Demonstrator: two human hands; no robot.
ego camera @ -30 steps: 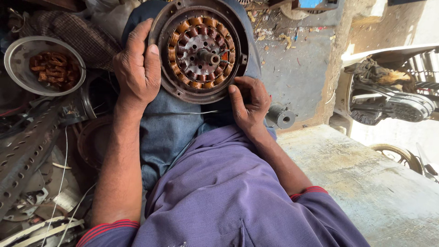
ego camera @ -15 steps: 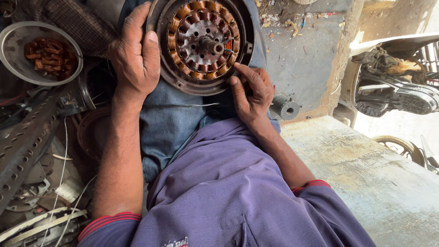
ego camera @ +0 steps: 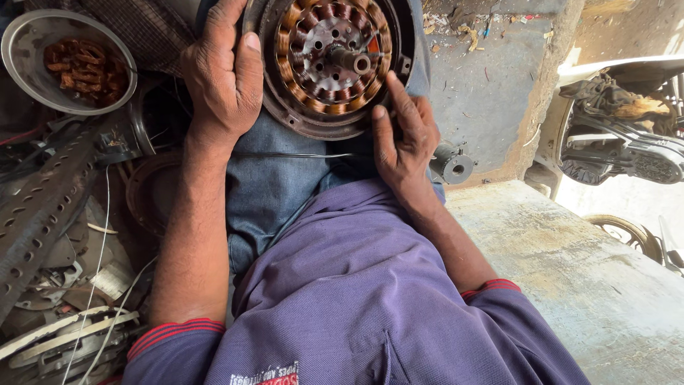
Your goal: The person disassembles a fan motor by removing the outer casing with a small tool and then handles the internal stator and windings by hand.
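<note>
The stator (ego camera: 331,60), a round metal disc ringed with copper coils around a short centre shaft (ego camera: 350,62), rests on the person's lap at the far middle of the scene, on blue jeans (ego camera: 278,185). The left hand (ego camera: 224,78) lies flat over its left rim, fingers (ego camera: 231,21) stretched out and pressing, not clenched. The right hand (ego camera: 402,139) sits at the near right rim, its fingers (ego camera: 395,96) loosely curled with the forefinger laid on the coils; it grasps nothing. A thin black wire (ego camera: 299,155) runs across the jeans between the two wrists. Just right of the right hand a small grey cylinder (ego camera: 452,164) lies on the concrete ledge (ego camera: 570,271). Far left, a steel bowl (ego camera: 28,43) holds copper scraps (ego camera: 85,68). Below it lie a perforated metal strip (ego camera: 35,214) and loose scrap. A motorcycle (ego camera: 627,135) stands far right.
</note>
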